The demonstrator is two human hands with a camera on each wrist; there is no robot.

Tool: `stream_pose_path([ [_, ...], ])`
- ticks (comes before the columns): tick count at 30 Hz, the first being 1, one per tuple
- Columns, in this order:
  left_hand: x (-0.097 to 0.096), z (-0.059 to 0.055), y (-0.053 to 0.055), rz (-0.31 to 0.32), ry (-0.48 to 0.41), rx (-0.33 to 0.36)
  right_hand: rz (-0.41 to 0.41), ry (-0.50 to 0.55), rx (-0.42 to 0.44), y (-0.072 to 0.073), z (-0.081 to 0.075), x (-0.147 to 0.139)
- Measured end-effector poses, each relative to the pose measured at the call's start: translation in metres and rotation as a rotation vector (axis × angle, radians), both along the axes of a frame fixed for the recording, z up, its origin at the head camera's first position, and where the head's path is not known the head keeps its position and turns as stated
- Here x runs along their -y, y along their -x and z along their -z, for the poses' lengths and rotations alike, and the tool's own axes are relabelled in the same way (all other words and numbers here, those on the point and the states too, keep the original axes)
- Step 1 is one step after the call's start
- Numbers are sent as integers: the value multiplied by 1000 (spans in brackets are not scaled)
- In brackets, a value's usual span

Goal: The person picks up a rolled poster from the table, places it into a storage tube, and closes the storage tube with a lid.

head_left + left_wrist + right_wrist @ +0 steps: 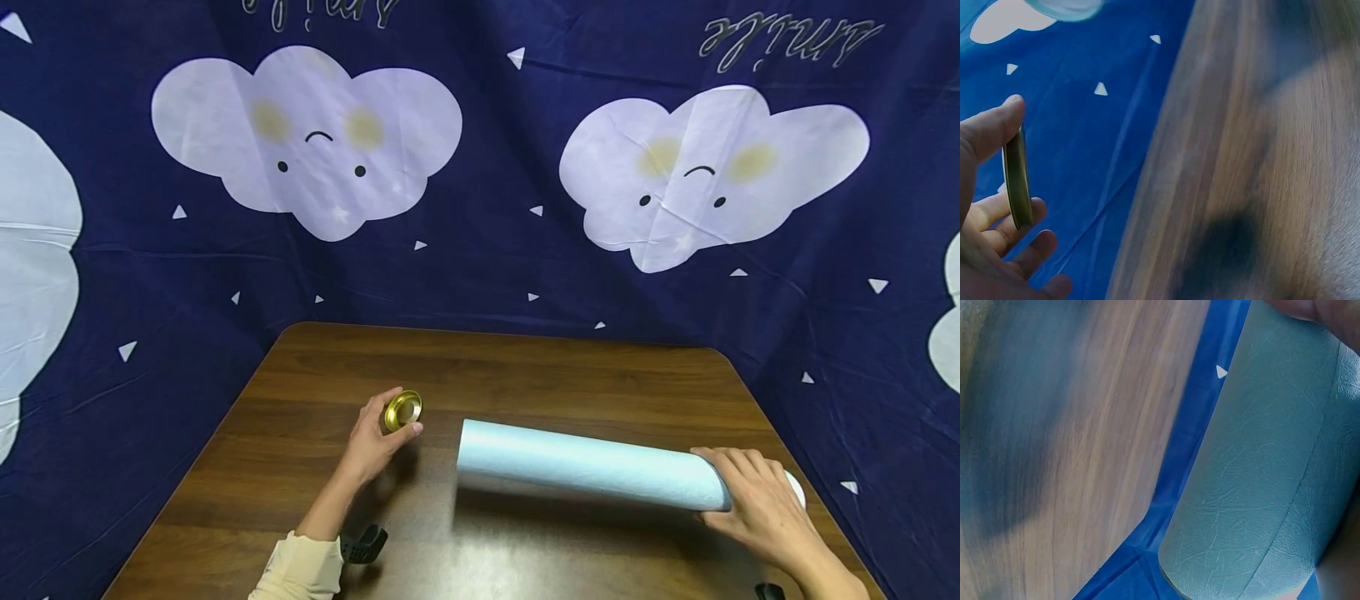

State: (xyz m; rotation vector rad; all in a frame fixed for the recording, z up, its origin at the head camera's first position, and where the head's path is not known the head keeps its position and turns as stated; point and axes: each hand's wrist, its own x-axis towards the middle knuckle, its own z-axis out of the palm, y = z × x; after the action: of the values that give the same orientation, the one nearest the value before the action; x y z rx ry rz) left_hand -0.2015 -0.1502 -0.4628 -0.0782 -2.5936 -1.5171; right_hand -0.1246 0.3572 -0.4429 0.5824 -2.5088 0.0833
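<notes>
My left hand (369,442) pinches a small round gold lid (405,408) between thumb and fingers. In the left wrist view the lid (1017,181) shows edge-on as a thin gold disc, thumb at its top and fingertips at its lower edge. A long light-blue tube (585,462) lies sideways in front of my right hand (765,504), which grips it near its right end, with a shadow on the table below. Up close in the right wrist view, the tube (1254,450) has a creased surface and a lengthwise seam. Its left end points toward the lid.
Beneath both hands is a brown wood-grain table (465,367) with rounded far corners. Dark blue cloth (487,283) printed with clouds and small triangles hangs behind and beside it. A black strap piece (365,546) sits at my left wrist.
</notes>
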Motion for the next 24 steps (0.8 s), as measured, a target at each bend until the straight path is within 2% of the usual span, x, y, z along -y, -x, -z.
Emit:
stream_pose_path([
  [7, 5, -3, -23, -10, -109, 11, -5, -2, 3, 2, 0, 0],
  [15, -1, -6, -47, 18, -333, 64, 0, 1, 17, 3, 0, -1],
  [24, -12, -7, -61, 103, -554, 93, -6, -1, 13, 4, -1, 0],
])
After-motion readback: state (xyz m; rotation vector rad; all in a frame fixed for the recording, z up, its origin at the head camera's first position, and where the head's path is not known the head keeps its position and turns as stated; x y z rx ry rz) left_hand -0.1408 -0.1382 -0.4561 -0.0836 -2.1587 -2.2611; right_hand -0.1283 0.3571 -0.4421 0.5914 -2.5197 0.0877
